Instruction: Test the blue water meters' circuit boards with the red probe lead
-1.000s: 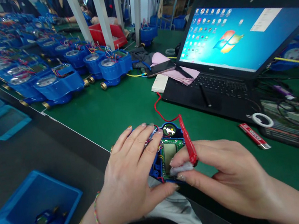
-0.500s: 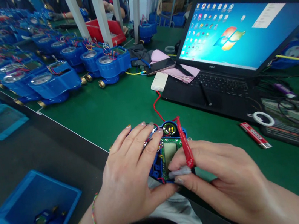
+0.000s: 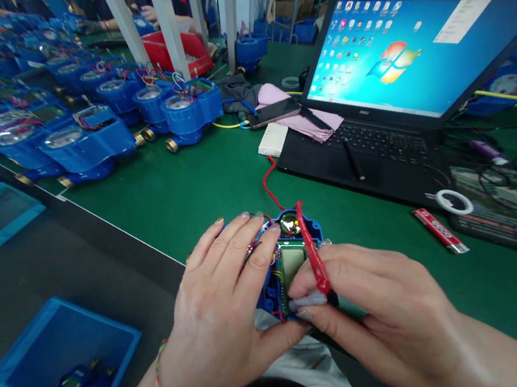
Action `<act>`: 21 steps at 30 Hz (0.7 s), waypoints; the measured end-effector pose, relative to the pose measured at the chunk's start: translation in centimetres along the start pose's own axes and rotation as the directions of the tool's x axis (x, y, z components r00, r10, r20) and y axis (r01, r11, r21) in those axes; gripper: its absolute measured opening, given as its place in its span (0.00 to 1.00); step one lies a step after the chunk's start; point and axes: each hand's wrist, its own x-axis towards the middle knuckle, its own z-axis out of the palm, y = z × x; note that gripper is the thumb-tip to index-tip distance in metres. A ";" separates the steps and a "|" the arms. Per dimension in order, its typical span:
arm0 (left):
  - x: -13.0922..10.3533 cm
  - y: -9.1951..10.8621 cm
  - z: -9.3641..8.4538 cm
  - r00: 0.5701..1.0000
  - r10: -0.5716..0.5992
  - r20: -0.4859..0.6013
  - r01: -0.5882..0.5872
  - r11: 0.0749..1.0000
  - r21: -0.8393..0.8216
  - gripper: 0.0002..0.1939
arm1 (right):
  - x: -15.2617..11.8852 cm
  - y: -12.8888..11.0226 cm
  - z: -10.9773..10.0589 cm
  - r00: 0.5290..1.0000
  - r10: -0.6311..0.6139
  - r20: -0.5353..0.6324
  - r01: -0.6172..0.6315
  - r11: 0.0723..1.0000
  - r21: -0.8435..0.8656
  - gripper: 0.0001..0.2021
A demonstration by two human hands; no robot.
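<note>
A blue meter housing (image 3: pixel 312 231) with a green circuit board and a small grey display (image 3: pixel 293 260) sits at the table's near edge. My left hand (image 3: pixel 228 291) lies over its left side, fingers wrapped round the housing. My right hand (image 3: pixel 381 305) pinches a greyish, soft-looking piece (image 3: pixel 310 300) at the display's lower end. A red-wrapped cable (image 3: pixel 314 250) runs down over the board to the fingers of my right hand; its lower end is beside the grey piece.
An open laptop (image 3: pixel 369 142) stands at the right, with a phone (image 3: pixel 275 112) and pink cloth beside it. Several blue meters (image 3: pixel 82 147) fill the back left. A blue bin (image 3: pixel 58 359) is lower left; a red cutter (image 3: pixel 440 230) lies right. People sit behind the posts.
The lower end of the red cable has shifted slightly left with my right fingers. The view has moved a little; both hands keep nearly the same pose.
</note>
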 end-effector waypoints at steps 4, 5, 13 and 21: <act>0.2 -0.1 0.1 1.000 0.001 0.007 -0.001 1.000 0.004 0.34 | -0.1 0.0 0.0 1.000 0.014 0.013 -0.014 1.000 0.003 0.04; 0.2 -0.1 0.1 1.000 0.003 0.008 -0.003 1.000 0.006 0.34 | -0.1 0.0 0.0 1.000 0.016 0.012 -0.016 1.000 0.001 0.04; 0.0 -0.1 0.0 1.000 0.017 -0.007 -0.017 1.000 0.016 0.35 | 0.0 0.1 0.0 1.000 0.023 -0.009 -0.023 1.000 0.002 0.03; 0.1 -0.2 0.2 1.000 0.014 -0.008 -0.014 1.000 0.012 0.34 | 0.0 0.1 0.0 1.000 0.021 -0.004 -0.021 1.000 -0.011 0.04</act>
